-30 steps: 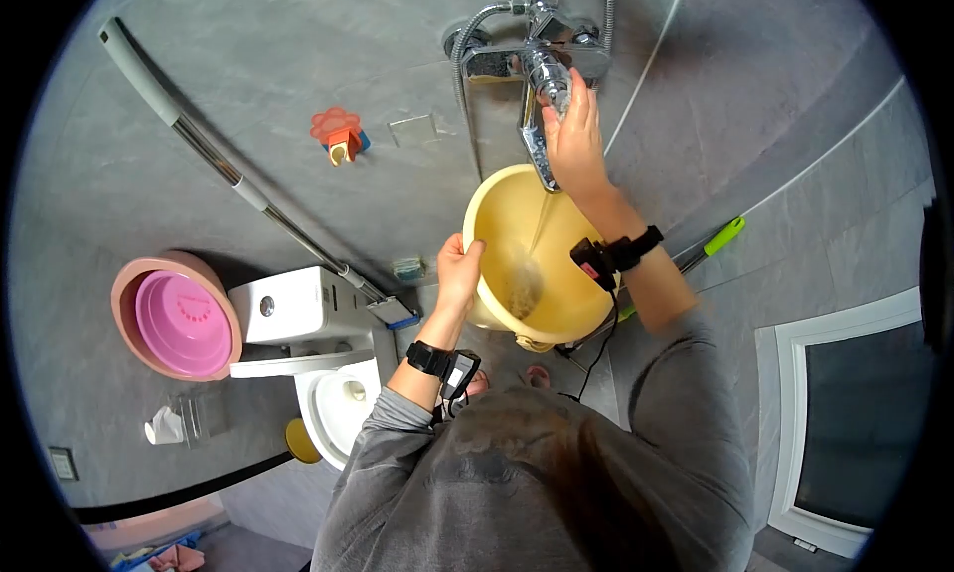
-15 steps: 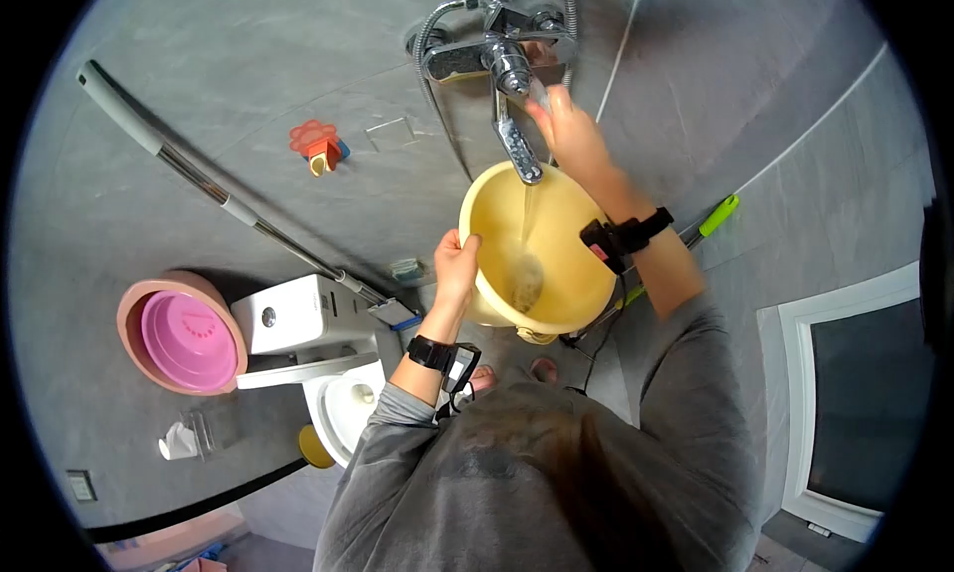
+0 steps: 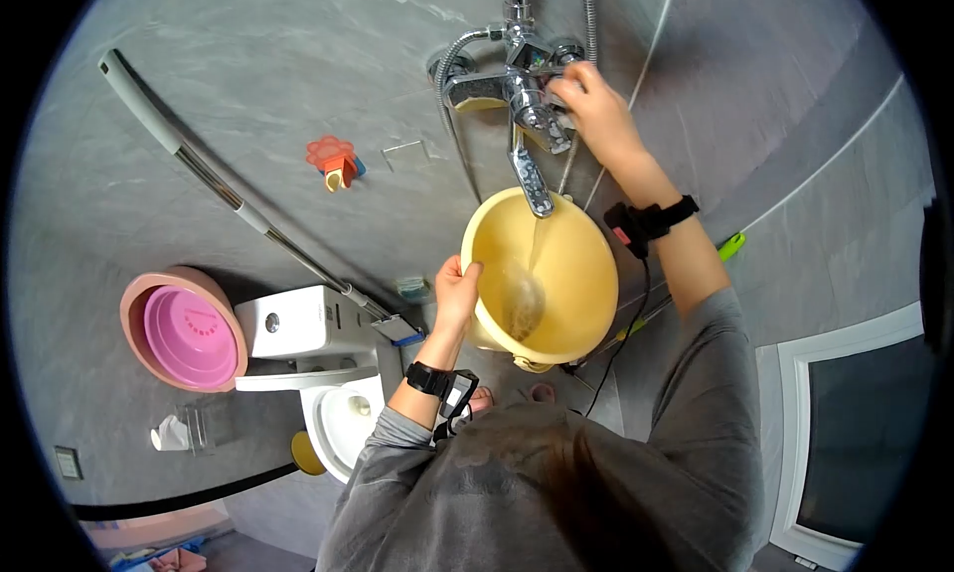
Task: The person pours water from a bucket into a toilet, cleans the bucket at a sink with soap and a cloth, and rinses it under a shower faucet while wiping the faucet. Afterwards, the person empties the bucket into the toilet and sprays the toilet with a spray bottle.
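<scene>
My left hand [image 3: 456, 299] has its fingers [image 3: 471, 272] clamped on the yellow bucket [image 3: 584, 274] at nine o'clock of its rim; water [image 3: 537, 246] falls inside from the spout [image 3: 532, 182] at twelve. My right hand [image 3: 600, 110] is at the faucet's [image 3: 525, 97] three o'clock, grip too blurred to tell.

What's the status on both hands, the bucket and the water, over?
Left hand gripping yellow bucket by the rim. Right hand at faucet, hold unclear. Water falling from spout into bucket. Nothing seen blocking the stream.
</scene>
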`<state>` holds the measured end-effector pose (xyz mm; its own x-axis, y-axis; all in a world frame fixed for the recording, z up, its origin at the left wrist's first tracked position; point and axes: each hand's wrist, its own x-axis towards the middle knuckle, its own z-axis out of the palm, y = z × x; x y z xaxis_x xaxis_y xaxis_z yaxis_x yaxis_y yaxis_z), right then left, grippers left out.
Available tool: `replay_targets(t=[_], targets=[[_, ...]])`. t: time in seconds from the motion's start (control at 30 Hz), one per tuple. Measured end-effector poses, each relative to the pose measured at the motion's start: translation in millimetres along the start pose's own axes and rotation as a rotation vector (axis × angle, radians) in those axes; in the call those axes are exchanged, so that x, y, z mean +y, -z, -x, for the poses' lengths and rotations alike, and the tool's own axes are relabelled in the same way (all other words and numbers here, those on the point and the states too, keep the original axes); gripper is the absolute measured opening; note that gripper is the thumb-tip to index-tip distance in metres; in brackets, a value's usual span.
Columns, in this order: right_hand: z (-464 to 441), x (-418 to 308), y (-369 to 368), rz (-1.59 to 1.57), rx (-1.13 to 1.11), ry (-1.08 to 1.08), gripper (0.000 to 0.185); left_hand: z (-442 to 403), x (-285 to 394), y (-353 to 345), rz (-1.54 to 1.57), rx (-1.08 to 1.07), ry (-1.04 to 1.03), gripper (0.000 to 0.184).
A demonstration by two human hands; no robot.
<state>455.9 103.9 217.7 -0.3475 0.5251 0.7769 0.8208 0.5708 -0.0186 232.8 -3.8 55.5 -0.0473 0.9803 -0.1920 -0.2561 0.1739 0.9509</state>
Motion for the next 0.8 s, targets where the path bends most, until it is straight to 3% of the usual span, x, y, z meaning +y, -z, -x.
replay_targets(t=[0.07,0.27,0.33,0.4,0.53,0.6,0.67,0.73,0.8], targets=[[9,10,7,-0.081,0.048,-0.165,0.019,1,3,1,0.010,0.020,-0.007,0.005],[-11,-5,8,-0.180,0.214,-0.243,0.022,-1,0,4,-0.001,0.037,-0.024,0.004],[-22,-17,4,-0.123,0.088,-0.038,0.020,-2,2,3,-0.022,0.033,-0.032,0.004],[-19,-8,5,-0.094,0.109,0.021,0.020,-1,7,2,-0.043,0.034,-0.027,0.004],[3,14,11,-0.019,0.194,-0.086,0.020,3,13,4,-0.034,0.045,-0.009,0.005],[8,15,14,-0.147,0.229,-0.225,0.016,4,14,5,0.032,0.048,-0.024,0.005],[9,11,18,-0.106,0.285,-0.226,0.012,3,9,12,0.024,0.053,-0.029,0.005],[10,-16,37,-0.187,0.335,-0.371,0.010,4,8,15,0.018,0.061,-0.025,0.005],[9,-34,41,-0.216,0.386,-0.280,0.010,6,11,16,0.035,0.049,-0.003,0.005]])
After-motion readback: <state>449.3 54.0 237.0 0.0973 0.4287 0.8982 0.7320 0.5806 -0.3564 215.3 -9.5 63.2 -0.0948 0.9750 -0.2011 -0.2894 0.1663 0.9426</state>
